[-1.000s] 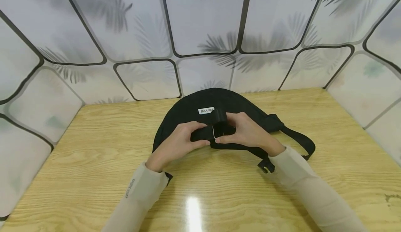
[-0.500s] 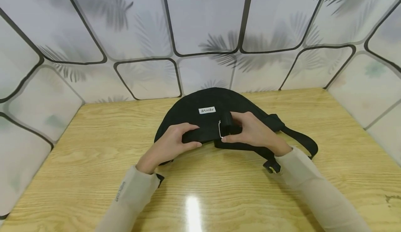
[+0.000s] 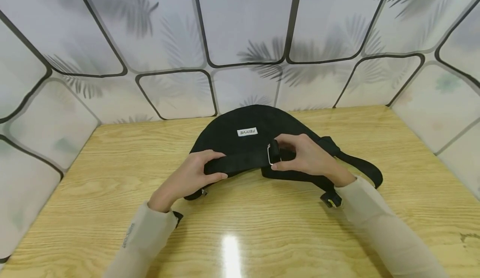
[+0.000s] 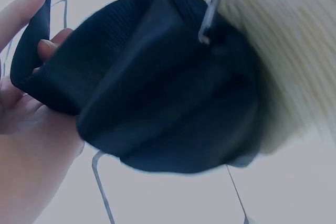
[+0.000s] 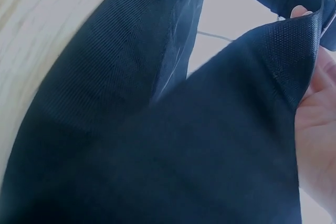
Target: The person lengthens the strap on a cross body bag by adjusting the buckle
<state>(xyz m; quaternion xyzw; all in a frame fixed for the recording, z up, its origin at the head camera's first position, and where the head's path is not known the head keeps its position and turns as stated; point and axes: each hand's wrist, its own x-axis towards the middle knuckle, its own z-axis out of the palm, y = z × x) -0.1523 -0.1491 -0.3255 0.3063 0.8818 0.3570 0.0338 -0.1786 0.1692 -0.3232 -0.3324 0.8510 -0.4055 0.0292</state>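
Observation:
A black waist bag (image 3: 258,117) with a white label (image 3: 247,132) lies on the table, its rounded side toward the wall. Across its near side runs a wide black strap (image 3: 240,162), held taut between both hands. My left hand (image 3: 187,176) grips the strap's left part between thumb and fingers. My right hand (image 3: 305,157) pinches the strap by a silver-edged slider buckle (image 3: 269,155), where the webbing forms a small loop. In the left wrist view, the strap (image 4: 68,77) passes between thumb and fingers. Black webbing (image 5: 236,129) fills much of the right wrist view.
A plastic side-release buckle (image 3: 331,199) lies by the right sleeve, and a strap loop (image 3: 363,165) curves out to the right. A metal zipper pull (image 4: 212,11) hangs at the bag's left end. Patterned wall panels (image 3: 247,19) stand behind the wooden table (image 3: 123,161).
My left hand has slid left along the strap, and my right hand has moved slightly right with the slider. The stretch of strap between them has grown longer, and the raised loop has shrunk.

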